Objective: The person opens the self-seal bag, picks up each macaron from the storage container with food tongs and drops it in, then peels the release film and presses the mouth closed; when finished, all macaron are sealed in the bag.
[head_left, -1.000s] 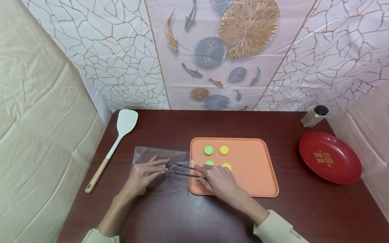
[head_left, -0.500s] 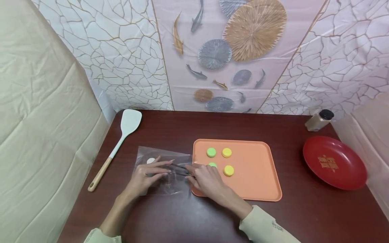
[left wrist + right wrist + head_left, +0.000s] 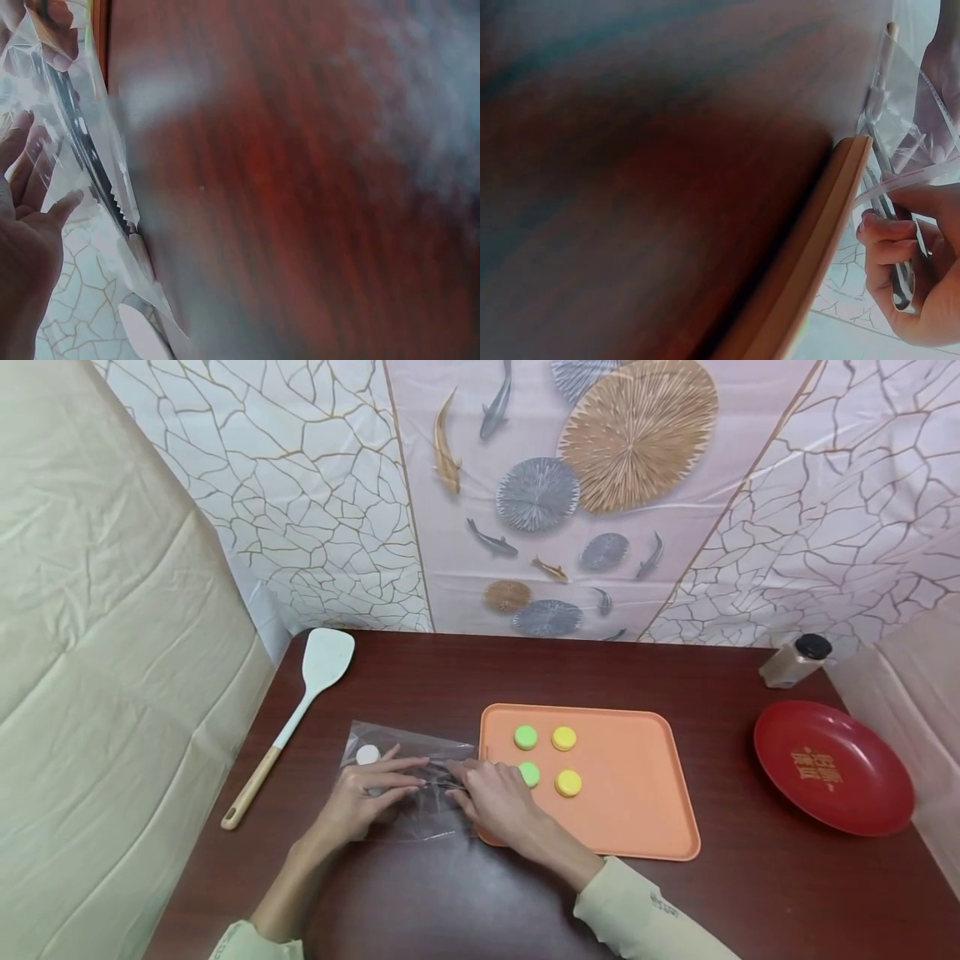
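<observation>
My right hand (image 3: pixel 501 797) grips a pair of metal tongs (image 3: pixel 904 279), its fingers curled round the arms. Their serrated end (image 3: pixel 116 201) is inside a clear plastic bag (image 3: pixel 408 818) lying flat on the table. The bag's zip mouth (image 3: pixel 911 178) faces that hand. Over the bag, my left hand (image 3: pixel 356 793) rests with thumb and fingers fairly straight and spread, the fingertips beside the tongs. A white round macaron-like piece (image 3: pixel 367 755) shows within the bag's outline. Another pale shape, between left thumb and forefinger, is mostly hidden.
An orange tray (image 3: pixel 637 793) overlaps the bag's right edge. It bears two green pieces (image 3: pixel 526 737) and two yellow pieces (image 3: pixel 563 738). A white spatula (image 3: pixel 288 727) lies left, a red plate (image 3: pixel 832 768) right. Behind the plate a jar (image 3: pixel 795 662) with a black lid leans.
My right hand has moved left with the tongs, which now reach deeper into the bag. The white piece has come into view beyond the left fingers. The head view has shifted slightly.
</observation>
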Demonstrator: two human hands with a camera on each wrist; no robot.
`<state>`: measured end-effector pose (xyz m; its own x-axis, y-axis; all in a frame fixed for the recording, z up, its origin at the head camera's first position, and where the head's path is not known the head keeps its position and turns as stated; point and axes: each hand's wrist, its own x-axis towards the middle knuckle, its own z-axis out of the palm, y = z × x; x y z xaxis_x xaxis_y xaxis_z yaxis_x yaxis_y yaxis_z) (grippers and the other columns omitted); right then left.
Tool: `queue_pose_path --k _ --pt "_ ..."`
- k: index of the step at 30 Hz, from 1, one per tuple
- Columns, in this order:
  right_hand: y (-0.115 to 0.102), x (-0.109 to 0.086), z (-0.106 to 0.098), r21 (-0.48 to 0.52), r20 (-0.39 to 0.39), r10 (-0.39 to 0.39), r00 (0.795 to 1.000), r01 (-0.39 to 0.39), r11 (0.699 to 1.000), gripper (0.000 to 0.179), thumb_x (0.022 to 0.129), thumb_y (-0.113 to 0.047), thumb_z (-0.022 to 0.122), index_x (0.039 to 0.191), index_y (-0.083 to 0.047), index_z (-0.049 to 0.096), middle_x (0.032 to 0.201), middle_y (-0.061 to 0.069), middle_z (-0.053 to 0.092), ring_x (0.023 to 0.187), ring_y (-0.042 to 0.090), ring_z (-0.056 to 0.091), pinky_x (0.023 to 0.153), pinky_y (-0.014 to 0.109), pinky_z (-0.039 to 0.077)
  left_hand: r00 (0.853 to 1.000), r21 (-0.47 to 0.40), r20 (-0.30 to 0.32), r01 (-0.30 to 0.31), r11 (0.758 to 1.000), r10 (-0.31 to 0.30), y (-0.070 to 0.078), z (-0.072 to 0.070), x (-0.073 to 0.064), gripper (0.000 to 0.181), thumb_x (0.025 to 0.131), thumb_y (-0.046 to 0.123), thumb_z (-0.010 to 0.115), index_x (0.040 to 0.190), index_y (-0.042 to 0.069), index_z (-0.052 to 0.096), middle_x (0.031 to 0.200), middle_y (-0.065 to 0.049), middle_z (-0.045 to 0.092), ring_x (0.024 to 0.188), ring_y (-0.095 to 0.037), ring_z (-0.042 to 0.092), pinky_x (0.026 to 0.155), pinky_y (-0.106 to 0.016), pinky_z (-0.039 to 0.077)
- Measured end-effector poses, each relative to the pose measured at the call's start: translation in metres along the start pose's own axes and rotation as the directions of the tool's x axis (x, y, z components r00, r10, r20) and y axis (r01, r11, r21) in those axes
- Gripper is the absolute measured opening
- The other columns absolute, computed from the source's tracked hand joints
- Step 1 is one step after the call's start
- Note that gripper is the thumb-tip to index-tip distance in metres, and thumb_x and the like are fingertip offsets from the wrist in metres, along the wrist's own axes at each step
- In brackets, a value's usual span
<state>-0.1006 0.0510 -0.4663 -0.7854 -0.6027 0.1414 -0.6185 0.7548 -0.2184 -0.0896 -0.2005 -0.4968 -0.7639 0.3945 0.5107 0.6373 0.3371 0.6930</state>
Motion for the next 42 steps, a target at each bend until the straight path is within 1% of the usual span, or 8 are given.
queue_pose_path --k 6,12,17,21,25,32,38,42 --pt "0.005 -0.006 -0.005 0.066 0.035 0.034 0.999 -0.036 0.997 0.044 0.100 -0.031 0.084 0.137 -0.008 0.076 0.103 0.008 0.081 0.058 0.017 0.065 0.042 0.025 0.039 1.000 0.071 -0.016 0.017 0.997 -0.016 0.000 0.004 0.000 0.028 0.083 -0.015 0.085 0.104 0.005 0.088 0.122 -0.017 0.082 0.119 -0.051 0.074 0.118 -0.054 0.048" --pt "0.018 -0.030 -0.017 0.158 -0.020 0.069 0.997 -0.065 0.985 0.041 0.095 -0.028 0.088 0.131 -0.012 0.079 0.083 -0.003 0.071 0.056 0.010 0.056 0.044 0.025 0.037 0.998 0.155 -0.055 0.010 0.988 -0.002 0.002 0.005 -0.001 0.032 0.080 -0.013 0.087 0.103 0.009 0.089 0.122 -0.013 0.083 0.122 -0.060 0.069 0.107 -0.070 0.052" --pt "0.037 -0.055 -0.032 0.145 -0.086 0.054 0.995 -0.041 0.989 0.038 0.090 -0.028 0.092 0.125 -0.019 0.081 0.071 -0.012 0.058 0.058 0.004 0.049 0.048 0.023 0.037 0.997 0.169 -0.071 -0.004 0.986 0.016 0.003 0.005 0.001 0.034 0.079 -0.016 0.087 0.104 0.007 0.088 0.121 -0.016 0.082 0.118 -0.054 0.073 0.116 -0.059 0.050" --pt "0.057 -0.077 -0.048 0.142 -0.084 0.054 0.995 -0.041 0.989 0.037 0.088 -0.024 0.094 0.123 -0.020 0.080 0.074 -0.015 0.059 0.059 -0.002 0.045 0.052 0.020 0.038 0.994 0.160 -0.099 -0.023 0.987 0.039 0.003 0.004 0.002 0.033 0.079 -0.019 0.085 0.103 0.003 0.087 0.120 -0.019 0.082 0.113 -0.045 0.078 0.124 -0.045 0.046" --pt "0.081 -0.104 -0.064 0.164 -0.106 0.057 0.993 -0.039 0.986 0.036 0.087 -0.021 0.095 0.120 -0.020 0.081 0.077 -0.019 0.057 0.061 -0.007 0.042 0.054 0.019 0.037 0.992 0.153 -0.115 -0.043 0.987 0.061 0.003 0.005 0.003 0.033 0.079 -0.020 0.084 0.103 0.002 0.087 0.120 -0.020 0.082 0.111 -0.041 0.080 0.125 -0.042 0.045" --pt "0.126 -0.155 -0.091 0.163 -0.044 0.175 0.984 -0.166 0.973 0.039 0.084 -0.024 0.097 0.119 -0.022 0.081 0.078 -0.024 0.055 0.066 -0.007 0.046 0.057 0.021 0.040 0.988 0.175 -0.137 -0.051 0.983 0.076 0.003 0.007 0.006 0.030 0.078 -0.020 0.085 0.100 0.001 0.087 0.117 -0.022 0.082 0.101 -0.042 0.082 0.128 -0.030 0.039" --pt "0.154 -0.193 -0.100 0.141 -0.065 0.264 0.962 -0.253 0.957 0.042 0.079 -0.024 0.100 0.117 -0.019 0.082 0.075 -0.026 0.055 0.067 -0.007 0.047 0.059 0.025 0.044 0.991 0.191 -0.126 -0.024 0.981 0.049 0.003 0.008 0.007 0.028 0.080 -0.016 0.086 0.100 0.002 0.088 0.118 -0.020 0.082 0.105 -0.041 0.081 0.125 -0.043 0.045" --pt "0.166 -0.213 -0.104 0.093 -0.046 0.326 0.944 -0.321 0.943 0.047 0.078 -0.027 0.100 0.121 -0.019 0.083 0.081 -0.026 0.068 0.073 -0.005 0.055 0.063 0.033 0.052 0.994 0.194 -0.108 -0.012 0.981 0.033 0.003 0.009 0.008 0.027 0.081 -0.014 0.086 0.102 0.004 0.088 0.119 -0.018 0.082 0.108 -0.039 0.081 0.117 -0.059 0.049"
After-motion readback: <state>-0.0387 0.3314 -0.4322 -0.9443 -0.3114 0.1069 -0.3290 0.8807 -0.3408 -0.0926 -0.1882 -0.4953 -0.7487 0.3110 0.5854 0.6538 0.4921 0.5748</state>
